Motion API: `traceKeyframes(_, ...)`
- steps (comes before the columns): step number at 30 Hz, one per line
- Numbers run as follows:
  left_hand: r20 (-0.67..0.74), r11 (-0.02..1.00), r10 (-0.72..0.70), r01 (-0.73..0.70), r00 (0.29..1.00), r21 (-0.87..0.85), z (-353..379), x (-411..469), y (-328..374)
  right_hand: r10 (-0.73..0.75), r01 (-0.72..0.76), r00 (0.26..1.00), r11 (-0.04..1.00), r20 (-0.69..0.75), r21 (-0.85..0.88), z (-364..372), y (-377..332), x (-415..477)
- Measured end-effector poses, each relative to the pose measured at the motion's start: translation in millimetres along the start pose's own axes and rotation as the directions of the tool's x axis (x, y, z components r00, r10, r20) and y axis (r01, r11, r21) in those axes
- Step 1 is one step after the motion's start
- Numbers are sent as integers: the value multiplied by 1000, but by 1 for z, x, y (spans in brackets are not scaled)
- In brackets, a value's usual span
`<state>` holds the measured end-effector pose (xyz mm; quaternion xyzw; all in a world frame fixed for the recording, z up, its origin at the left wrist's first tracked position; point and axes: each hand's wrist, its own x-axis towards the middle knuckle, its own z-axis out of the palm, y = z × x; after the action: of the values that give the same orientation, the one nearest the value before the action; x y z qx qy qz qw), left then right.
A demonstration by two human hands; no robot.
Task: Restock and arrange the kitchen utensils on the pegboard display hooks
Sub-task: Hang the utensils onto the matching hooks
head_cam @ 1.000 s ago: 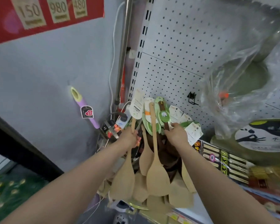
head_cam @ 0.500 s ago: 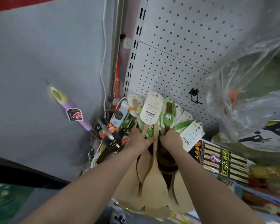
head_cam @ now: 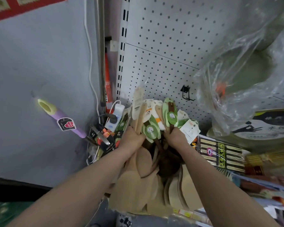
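A bunch of wooden spatulas (head_cam: 138, 185) with white and green card tags (head_cam: 152, 130) hangs low in front of the white pegboard (head_cam: 162, 51). My left hand (head_cam: 132, 138) grips the handles of the pale spatulas on the left of the bunch. My right hand (head_cam: 175, 138) grips the handles on the right, among them a dark brown spatula (head_cam: 170, 115) with a green tag. A bare black hook (head_cam: 186, 93) sticks out of the pegboard up and right of my hands. What the bunch hangs from is hidden by the tags.
Clear plastic bags (head_cam: 239, 71) with greenish goods hang at the right. Packs of chopsticks (head_cam: 220, 154) lie below them. At left, a purple and yellow handle (head_cam: 59, 117) sticks from the grey wall, with a white power strip (head_cam: 116, 115) and packaged knives (head_cam: 103, 136) in the corner.
The white-tagged pale spatula in my left hand has shifted left and tilted. My hands have drawn slightly apart, and the view has tipped up a little.
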<state>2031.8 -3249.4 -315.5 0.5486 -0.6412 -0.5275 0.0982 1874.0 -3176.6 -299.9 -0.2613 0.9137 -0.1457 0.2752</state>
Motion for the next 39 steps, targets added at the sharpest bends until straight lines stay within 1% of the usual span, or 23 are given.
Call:
traceKeyframes(2,-12,1000,6,-5,1000,11,-6,3,1,16,-16,1000,999,-17,30,-8,2,-2)
traceKeyframes(6,35,999,23,-24,999,29,-6,7,-8,43,-38,998,993,-45,110,-11,1,-3)
traceKeyframes(8,52,997,37,-40,998,59,3,6,-16,22,-19,1000,989,-18,145,-5,-4,-8)
traceKeyframes(10,35,997,19,-22,999,75,13,7,-27,-19,15,1000,986,21,169,11,-10,-16)
traceKeyframes(11,22,998,15,-17,1000,62,17,9,-32,-36,30,999,987,34,158,20,-12,-21)
traceKeyframes(13,7,999,14,-14,1000,36,23,13,-41,-54,52,998,996,19,78,35,-15,-29)
traceKeyframes(16,23,997,-7,5,1000,76,19,19,-43,-67,67,997,998,-25,-5,39,-20,-30)
traceKeyframes(21,63,996,-58,54,996,73,9,21,-41,-69,74,997,991,40,-115,38,-26,-31)
traceKeyframes(22,64,997,-68,66,996,47,7,20,-39,-71,76,997,990,44,-119,37,-27,-31)
traceKeyframes(24,74,992,-100,106,992,-71,2,22,-38,-61,67,997,991,51,-118,32,-30,-31)
traceKeyframes(28,128,930,-123,159,984,-332,-9,19,-29,-17,17,1000,999,7,-36,8,-35,-27)
traceKeyframes(30,135,923,-97,140,986,-360,-16,15,-23,3,-4,1000,1000,23,17,-6,-35,-22)
traceKeyframes(33,123,935,-49,89,991,-344,-26,15,-22,0,-8,997,995,72,102,-19,-37,-16)
traceKeyframes(39,189,891,-68,145,980,-431,-37,4,-19,-6,-60,984,930,179,362,-25,-35,-12)
